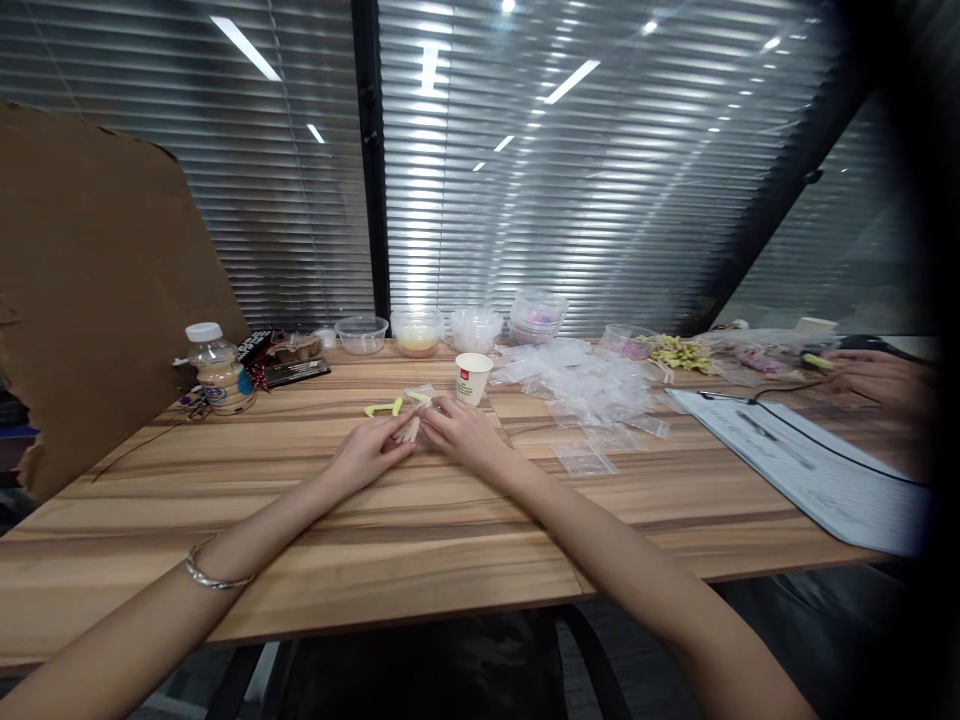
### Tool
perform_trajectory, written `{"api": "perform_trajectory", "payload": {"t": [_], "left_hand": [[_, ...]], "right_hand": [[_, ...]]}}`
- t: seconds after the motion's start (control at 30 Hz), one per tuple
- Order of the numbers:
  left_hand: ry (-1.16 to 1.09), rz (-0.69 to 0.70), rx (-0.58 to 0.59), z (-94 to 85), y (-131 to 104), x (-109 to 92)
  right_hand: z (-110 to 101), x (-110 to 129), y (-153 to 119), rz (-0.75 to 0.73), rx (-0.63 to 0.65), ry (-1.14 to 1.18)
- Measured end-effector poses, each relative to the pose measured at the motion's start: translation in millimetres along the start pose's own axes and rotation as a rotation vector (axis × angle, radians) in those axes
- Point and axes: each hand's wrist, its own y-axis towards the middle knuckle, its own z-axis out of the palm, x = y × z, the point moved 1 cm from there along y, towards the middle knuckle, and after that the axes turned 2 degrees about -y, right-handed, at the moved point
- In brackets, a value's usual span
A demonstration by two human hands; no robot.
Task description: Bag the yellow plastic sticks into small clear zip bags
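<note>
Left hand: my left hand (370,450) pinches the small sticks (411,430), fingers closed.
Right hand: my right hand (459,425) grips the same bundle, just before the paper cup (472,378).

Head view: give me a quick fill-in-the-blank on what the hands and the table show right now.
1. Both hands, left hand and right hand, meet over a small clear ____ with thin sticks.
2. Just behind the right hand stands a white paper ____.
3. The bottle at the table's left has a ____ cap.
4. The left wrist wears a thin ____.

Missing words: bag; cup; white; bracelet
</note>
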Motion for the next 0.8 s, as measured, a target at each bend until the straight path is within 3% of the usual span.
{"api": "perform_trajectory", "payload": {"t": [0.13, 0.37, 0.8], "left_hand": [[0.031, 0.015, 0.009, -1.2, -0.4, -1.6], [0.006, -0.084, 0.002, -6.1, -1.9, -9.7], [0.048, 0.023, 0.023, -7.3, 0.1, -13.1]], "right_hand": [[0.4, -0.2, 0.2, 0.012, 0.012, 0.003], [-6.6, 2.0, 0.1, 0.029, 0.018, -0.003], [-5.6, 0.6, -0.1, 0.018, 0.031, -0.009]]}}
